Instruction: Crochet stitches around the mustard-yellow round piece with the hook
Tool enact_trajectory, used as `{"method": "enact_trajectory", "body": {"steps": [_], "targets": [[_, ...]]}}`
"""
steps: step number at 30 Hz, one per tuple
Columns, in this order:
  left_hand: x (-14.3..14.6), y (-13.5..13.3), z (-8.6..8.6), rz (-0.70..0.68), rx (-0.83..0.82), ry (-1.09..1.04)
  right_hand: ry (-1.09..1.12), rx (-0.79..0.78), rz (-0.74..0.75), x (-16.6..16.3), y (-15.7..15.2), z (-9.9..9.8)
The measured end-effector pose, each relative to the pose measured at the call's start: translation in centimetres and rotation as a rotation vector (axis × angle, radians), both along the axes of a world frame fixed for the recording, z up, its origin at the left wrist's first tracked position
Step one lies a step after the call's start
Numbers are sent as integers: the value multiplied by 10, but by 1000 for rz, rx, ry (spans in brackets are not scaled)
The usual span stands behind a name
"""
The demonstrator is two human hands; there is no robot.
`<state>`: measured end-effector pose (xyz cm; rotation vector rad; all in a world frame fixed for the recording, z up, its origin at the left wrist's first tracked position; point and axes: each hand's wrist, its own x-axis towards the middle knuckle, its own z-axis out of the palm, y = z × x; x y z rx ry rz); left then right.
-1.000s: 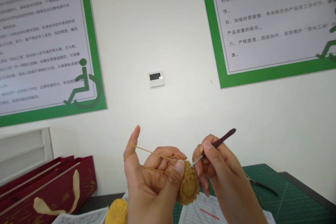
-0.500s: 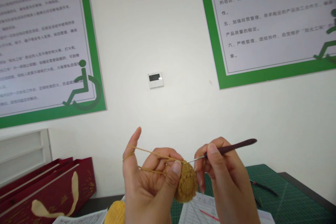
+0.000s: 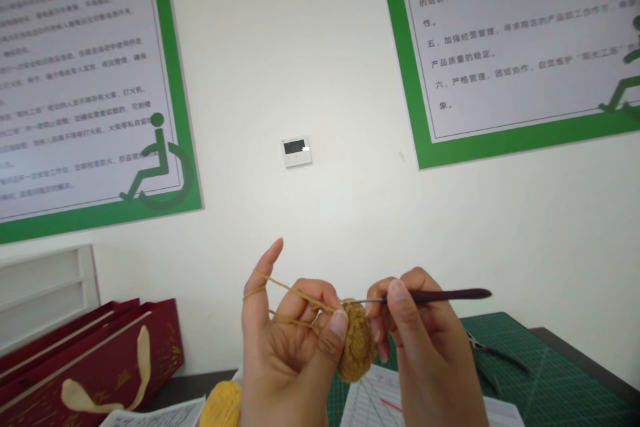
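Note:
My left hand (image 3: 287, 347) pinches a round mustard-yellow crochet piece (image 3: 356, 341) between thumb and fingers. Its index finger points up with the yellow yarn strand (image 3: 290, 290) looped over it. My right hand (image 3: 420, 340) grips a crochet hook (image 3: 440, 295) with a dark red handle, lying almost level. The hook's metal tip meets the top edge of the crochet piece. A yellow yarn ball (image 3: 223, 405) sits below my left hand at the bottom edge.
A green cutting mat (image 3: 555, 373) covers the dark table at right, with small snips (image 3: 495, 350) on it. Printed sheets (image 3: 370, 403) lie under my hands. Red gift bags (image 3: 95, 360) stand at left. Posters and a small thermostat (image 3: 297, 151) hang on the wall.
The hook's handle has swung down from a steep tilt to nearly level. The crochet piece has turned more edge-on in my left hand, which shifted slightly right.

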<state>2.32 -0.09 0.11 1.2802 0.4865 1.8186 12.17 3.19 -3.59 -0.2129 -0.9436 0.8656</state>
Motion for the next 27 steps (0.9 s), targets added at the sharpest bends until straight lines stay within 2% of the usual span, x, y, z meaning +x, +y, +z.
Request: {"method": "enact_trajectory", "body": {"steps": [4, 10, 14, 21, 27], "targets": [[0, 2, -1, -31, -15, -16, 26, -112, 186, 1, 3, 3], [-2, 3, -1, -46, -34, -4, 49, -169, 235, 2, 1, 5], [-4, 4, -1, -94, -54, 3, 44, -120, 199, 2, -1, 4], [-8, 3, 1, -179, -134, 8, -39, 41, 21, 0, 0, 4], [-12, 0, 2, -252, -146, -17, -73, 88, -27, -2, -7, 5]]}}
